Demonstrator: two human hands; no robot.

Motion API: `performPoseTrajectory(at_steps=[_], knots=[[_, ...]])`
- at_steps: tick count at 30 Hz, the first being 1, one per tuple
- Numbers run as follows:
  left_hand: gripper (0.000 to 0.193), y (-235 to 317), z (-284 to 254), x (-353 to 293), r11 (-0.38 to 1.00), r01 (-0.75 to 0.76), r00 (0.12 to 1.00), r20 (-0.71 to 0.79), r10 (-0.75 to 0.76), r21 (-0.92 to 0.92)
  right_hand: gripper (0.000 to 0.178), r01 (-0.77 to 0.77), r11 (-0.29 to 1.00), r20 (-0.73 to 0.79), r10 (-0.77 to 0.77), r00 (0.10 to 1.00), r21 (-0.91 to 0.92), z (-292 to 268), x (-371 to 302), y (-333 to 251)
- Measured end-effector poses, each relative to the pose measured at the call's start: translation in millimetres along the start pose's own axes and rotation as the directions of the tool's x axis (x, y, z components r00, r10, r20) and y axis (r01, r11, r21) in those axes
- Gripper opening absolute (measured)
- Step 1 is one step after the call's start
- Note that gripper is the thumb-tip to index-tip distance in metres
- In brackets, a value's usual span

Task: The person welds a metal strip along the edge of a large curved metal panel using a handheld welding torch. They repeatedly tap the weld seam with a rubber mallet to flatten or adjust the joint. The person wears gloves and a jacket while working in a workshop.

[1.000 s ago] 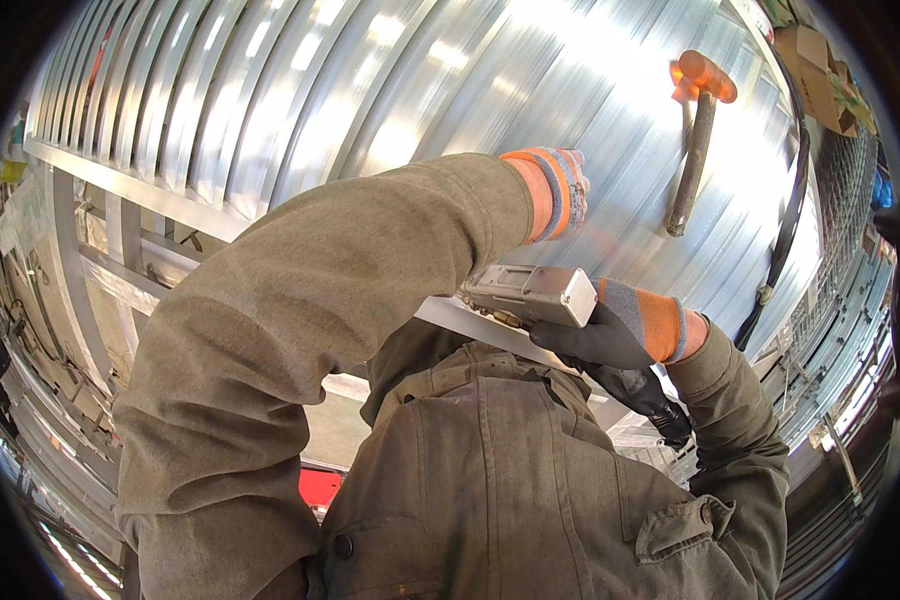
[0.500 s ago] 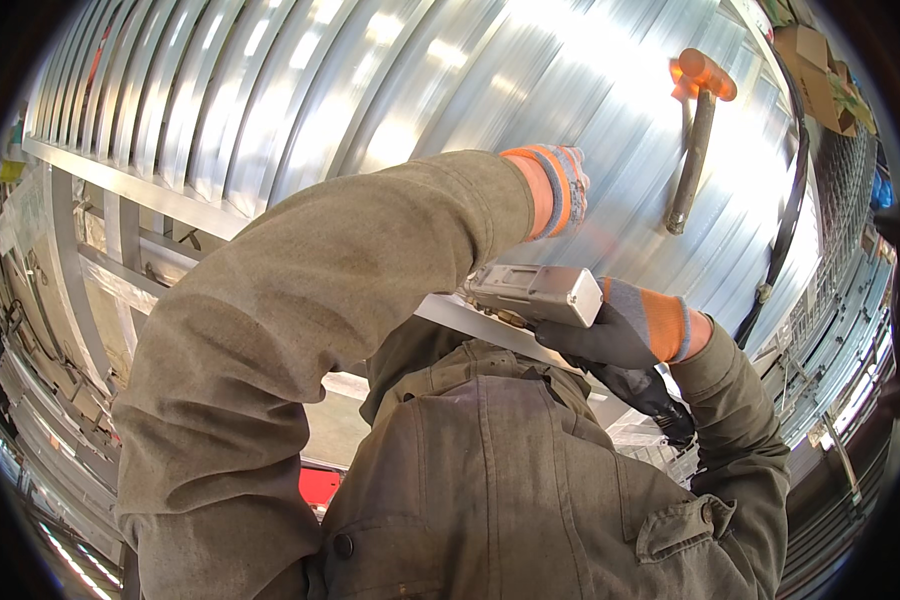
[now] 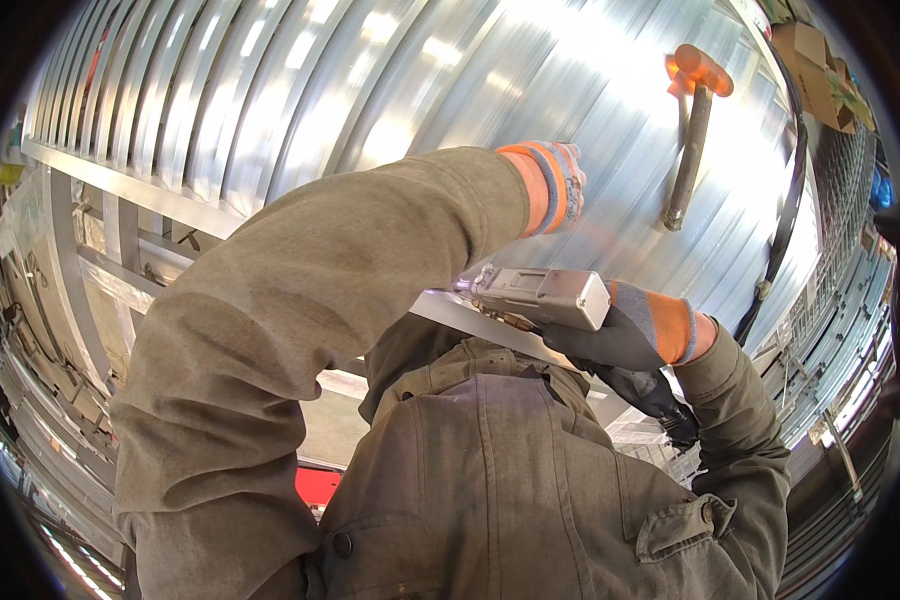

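Note:
My right hand (image 3: 630, 335), in a grey and orange glove, is closed round a silver handheld welding gun (image 3: 550, 295) with a boxy body. The gun's nozzle points left along the edge of a ribbed metal panel (image 3: 400, 100), and a purple glow shows at its tip, partly behind my left sleeve. My left arm reaches across in front of me. At its end, my left hand (image 3: 555, 185), in a striped glove, is over the panel. Its fingers are mostly hidden. A hammer (image 3: 692, 150) with an orange head lies on the panel, beyond my right hand.
A black cable (image 3: 792, 200) runs down the panel's right side. At the far right stands an open cardboard box (image 3: 815, 75). Metal framing (image 3: 120, 225) supports the left side, and a red object (image 3: 317, 486) shows below my left arm.
A purple glow has appeared at the welding gun's tip. The gun and my right hand have shifted slightly right in view; my left hand has barely moved.

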State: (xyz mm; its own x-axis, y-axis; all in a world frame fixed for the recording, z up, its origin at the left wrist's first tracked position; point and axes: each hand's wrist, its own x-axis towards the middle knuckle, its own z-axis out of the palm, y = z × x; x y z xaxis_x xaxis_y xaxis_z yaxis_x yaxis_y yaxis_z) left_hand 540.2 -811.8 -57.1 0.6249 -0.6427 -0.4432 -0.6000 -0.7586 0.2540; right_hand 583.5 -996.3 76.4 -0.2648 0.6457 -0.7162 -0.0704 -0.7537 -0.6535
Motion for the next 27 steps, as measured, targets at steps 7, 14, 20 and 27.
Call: performPoseTrajectory(at_steps=[7, 14, 20, 27], knots=[[0.038, -2.0, -4.9, -2.5, 0.991, -0.1, 0.995, 0.038, 0.097, 0.084, 0.05, -0.053, 0.999, 0.042, 0.053, 0.998, -0.006, -4.2, -7.4, -3.9], [0.037, -1.2, -5.5, -5.2, 0.995, -0.053, 0.999, 0.013, 0.053, 0.078, 0.051, -0.152, 0.988, 0.065, 0.153, 0.986, -0.02, -6.2, -14.3, -4.8], [0.037, -1.4, -10.0, -4.8, 0.99, -0.095, 0.994, 0.06, 0.09, 0.104, 0.049, 0.055, 0.998, 0.034, -0.054, 0.998, -0.041, -0.7, -13.4, 9.4], [0.036, -1.1, -10.4, -7.1, 0.994, -0.076, 0.997, 0.026, 0.074, 0.073, 0.051, 0.052, 0.999, 0.039, -0.052, 0.998, -0.009, -0.3, -19.6, 14.3]])
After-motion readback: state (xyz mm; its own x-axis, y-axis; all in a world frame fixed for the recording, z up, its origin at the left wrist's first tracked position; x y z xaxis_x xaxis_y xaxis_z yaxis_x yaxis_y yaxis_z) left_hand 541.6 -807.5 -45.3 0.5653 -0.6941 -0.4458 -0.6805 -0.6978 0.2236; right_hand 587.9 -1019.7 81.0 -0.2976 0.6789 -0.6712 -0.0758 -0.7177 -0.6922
